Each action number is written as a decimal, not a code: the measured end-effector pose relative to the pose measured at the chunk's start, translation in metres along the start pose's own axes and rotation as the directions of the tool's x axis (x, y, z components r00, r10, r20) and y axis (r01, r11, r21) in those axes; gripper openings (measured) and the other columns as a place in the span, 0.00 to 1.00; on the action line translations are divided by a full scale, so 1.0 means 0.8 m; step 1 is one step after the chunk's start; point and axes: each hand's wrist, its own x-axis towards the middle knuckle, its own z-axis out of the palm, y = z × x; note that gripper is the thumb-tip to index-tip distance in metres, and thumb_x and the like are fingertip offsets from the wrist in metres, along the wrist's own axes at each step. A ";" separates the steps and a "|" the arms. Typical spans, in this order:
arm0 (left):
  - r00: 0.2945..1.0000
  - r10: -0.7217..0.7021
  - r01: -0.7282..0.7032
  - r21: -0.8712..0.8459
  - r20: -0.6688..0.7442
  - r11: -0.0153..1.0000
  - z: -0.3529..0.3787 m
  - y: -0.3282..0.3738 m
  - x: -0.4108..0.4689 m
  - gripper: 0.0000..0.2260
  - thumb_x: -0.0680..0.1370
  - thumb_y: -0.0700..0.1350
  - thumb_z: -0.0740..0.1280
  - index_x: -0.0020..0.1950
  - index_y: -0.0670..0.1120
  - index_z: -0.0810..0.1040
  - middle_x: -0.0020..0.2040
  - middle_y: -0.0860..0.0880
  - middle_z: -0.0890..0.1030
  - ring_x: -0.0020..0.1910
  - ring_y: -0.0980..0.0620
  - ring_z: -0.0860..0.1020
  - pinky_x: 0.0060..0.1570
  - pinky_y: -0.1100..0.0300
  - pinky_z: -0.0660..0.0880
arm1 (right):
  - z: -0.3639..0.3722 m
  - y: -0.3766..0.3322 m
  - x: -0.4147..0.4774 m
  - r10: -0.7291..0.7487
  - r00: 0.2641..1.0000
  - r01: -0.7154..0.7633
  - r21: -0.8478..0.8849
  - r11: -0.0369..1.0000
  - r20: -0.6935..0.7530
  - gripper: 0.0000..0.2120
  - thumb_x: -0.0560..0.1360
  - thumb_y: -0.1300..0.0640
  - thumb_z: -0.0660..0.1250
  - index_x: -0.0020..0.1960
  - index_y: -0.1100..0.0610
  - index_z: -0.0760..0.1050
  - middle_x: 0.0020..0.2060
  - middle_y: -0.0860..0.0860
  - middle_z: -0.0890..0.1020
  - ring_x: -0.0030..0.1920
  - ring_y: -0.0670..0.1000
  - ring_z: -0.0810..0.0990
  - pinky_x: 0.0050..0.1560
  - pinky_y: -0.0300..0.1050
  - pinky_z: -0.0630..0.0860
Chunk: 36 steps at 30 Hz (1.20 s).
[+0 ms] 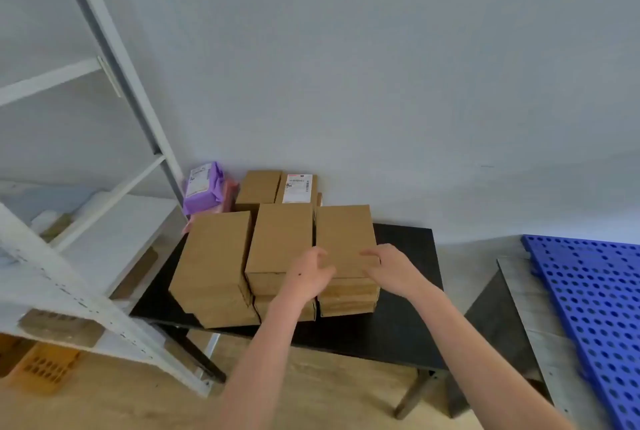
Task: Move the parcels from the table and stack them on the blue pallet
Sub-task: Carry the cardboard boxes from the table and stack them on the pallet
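One white shelf rack (pixel 124 83) takes up the left side, its post slanting across the view. Blue pallet (pixel 595 308) at the right edge, perforated, lying on a grey board (pixel 540 332), well apart from the parcels. Black surface (pixel 398 336) sits between rack and pallet, against the wall. On it, three stacks of brown parcels in a near row, sides touching or nearly so: left stack (pixel 214 256), middle stack (pixel 280 239), right stack (pixel 346 232). Behind them on the far side: a plain brown parcel (pixel 258 187) next to a labelled parcel (pixel 298 188), and a purple parcel (pixel 202 187) just left of those, by the rack post. Right hand (pixel 388 270): fingers lie fairly straight on top of the right stack at its near edge, thumb hidden. Left hand (pixel 310 277): fingers curled at the near edge where the middle and right stacks meet. Can't tell if it grips anything or even touches.
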 end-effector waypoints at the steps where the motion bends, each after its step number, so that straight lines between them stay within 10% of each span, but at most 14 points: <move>1: 1.000 -0.007 0.007 0.011 0.005 1.000 0.001 -0.003 0.003 0.22 0.77 0.47 0.65 0.70 0.49 0.67 0.67 0.50 0.72 0.63 0.52 0.72 0.59 0.58 0.69 | 0.006 0.001 0.001 0.009 1.000 -0.009 -0.002 1.000 -0.011 0.23 0.77 0.57 0.64 0.72 0.53 0.68 0.72 0.53 0.67 0.70 0.52 0.68 0.60 0.38 0.66; 10: 1.000 -0.016 0.017 0.093 -0.004 0.995 0.006 -0.023 0.007 0.23 0.78 0.48 0.64 0.72 0.49 0.65 0.69 0.50 0.71 0.65 0.51 0.71 0.60 0.58 0.70 | 0.028 0.015 0.018 0.075 0.991 -0.061 0.122 0.991 -0.113 0.36 0.77 0.57 0.67 0.78 0.51 0.51 0.73 0.52 0.65 0.71 0.52 0.66 0.69 0.49 0.65; 20: 0.988 -0.150 0.150 0.439 -0.034 0.886 0.018 0.010 0.022 0.22 0.80 0.53 0.59 0.70 0.42 0.63 0.52 0.47 0.78 0.45 0.51 0.78 0.43 0.59 0.77 | 0.034 0.047 0.043 0.301 0.954 -0.270 0.482 0.833 0.014 0.30 0.76 0.57 0.68 0.75 0.57 0.61 0.63 0.52 0.75 0.62 0.53 0.75 0.64 0.54 0.73; 28: 0.986 -0.160 0.164 0.395 -0.043 0.904 0.024 0.010 0.028 0.14 0.81 0.50 0.57 0.60 0.43 0.71 0.41 0.50 0.76 0.37 0.54 0.75 0.37 0.62 0.73 | 0.032 0.058 0.049 0.258 0.965 -0.241 0.534 0.810 0.043 0.23 0.75 0.57 0.69 0.68 0.55 0.69 0.56 0.48 0.77 0.57 0.50 0.76 0.61 0.52 0.76; 36: 0.993 -0.078 0.086 0.087 -0.086 0.993 0.046 -0.006 0.005 0.26 0.80 0.50 0.62 0.75 0.45 0.59 0.67 0.48 0.73 0.64 0.50 0.73 0.62 0.58 0.70 | 0.009 0.073 0.026 0.227 0.974 -0.178 0.555 0.812 -0.021 0.23 0.75 0.59 0.69 0.69 0.53 0.69 0.54 0.44 0.77 0.57 0.47 0.75 0.58 0.46 0.73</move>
